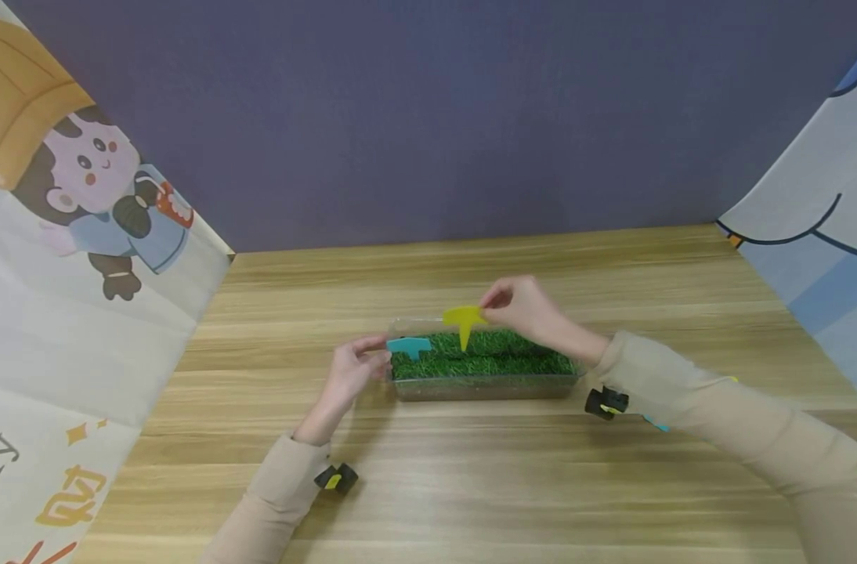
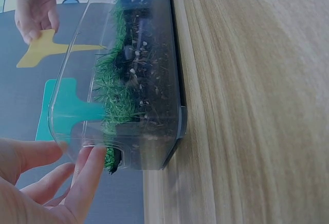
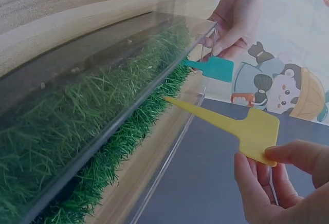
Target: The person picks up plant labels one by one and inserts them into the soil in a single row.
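Observation:
A clear plastic planter box [image 1: 485, 388] with artificial-looking green grass [image 1: 499, 364] stands mid-table. In it, a teal T-shaped plant label [image 2: 61, 108] is upright near the left end, its stem down in the grass. My left hand [image 1: 351, 372] is at that end, fingertips at the end wall and thumb close to the label's edge. With thumb and fingers my right hand [image 1: 523, 309] pinches one side of a yellow T-shaped plant label [image 3: 257, 134] by its head. The yellow label's pointed stem aims down at the grass, its tip just over the blades.
Partly under the right forearm, a blue piece [image 1: 656, 423] and a small yellow piece [image 1: 734, 379] show on the wooden table [image 1: 471, 486]. Black wrist cameras [image 1: 337, 478] hang at both sleeves. A dark panel [image 1: 471, 117] rises behind the table, with printed cloth at both sides.

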Available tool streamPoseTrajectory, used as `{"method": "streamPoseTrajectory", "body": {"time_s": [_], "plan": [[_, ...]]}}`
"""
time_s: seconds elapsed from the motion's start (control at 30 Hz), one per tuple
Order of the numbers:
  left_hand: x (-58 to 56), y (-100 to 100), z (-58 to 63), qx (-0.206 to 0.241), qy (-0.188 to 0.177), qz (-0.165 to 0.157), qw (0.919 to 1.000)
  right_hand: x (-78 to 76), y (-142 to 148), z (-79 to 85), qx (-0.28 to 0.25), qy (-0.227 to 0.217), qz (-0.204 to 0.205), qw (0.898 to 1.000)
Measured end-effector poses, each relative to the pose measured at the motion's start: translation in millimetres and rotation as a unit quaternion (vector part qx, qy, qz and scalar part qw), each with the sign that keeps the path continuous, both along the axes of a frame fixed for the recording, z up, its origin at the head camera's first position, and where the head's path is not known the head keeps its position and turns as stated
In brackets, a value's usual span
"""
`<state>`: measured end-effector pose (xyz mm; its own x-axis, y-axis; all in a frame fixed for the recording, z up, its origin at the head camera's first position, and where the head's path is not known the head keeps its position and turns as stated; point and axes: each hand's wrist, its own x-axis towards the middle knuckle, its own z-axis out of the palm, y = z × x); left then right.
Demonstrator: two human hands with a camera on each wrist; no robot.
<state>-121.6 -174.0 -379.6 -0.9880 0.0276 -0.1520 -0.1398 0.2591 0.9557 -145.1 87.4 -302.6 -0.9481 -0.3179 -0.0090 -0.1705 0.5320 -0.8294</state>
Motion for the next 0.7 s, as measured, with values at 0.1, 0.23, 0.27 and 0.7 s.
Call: {"method": "streamPoseTrajectory", "body": {"time_s": [0.1,0.23,0.27,0.7], "plan": [[0.3,0,0.2,0.001,0.0,0.0,1.0,0.9,-2,-1.1,0.006,-0.002,0.005,1.0],[0.3,0,0.2,0.002,-0.002,0.001,1.0,1.5,-5,-3.6,0.009,-0.002,0.009,1.0],[0.2,0,0.1,0.002,-0.003,0.002,1.0,1.7,-6,-4.3,0.008,-0.001,0.01,1.0],[-0.3,0,-1.0,0.001,-0.001,0.004,1.0,2.8,-13,-14.4,0.004,0.014,0.016,1.0]]}}
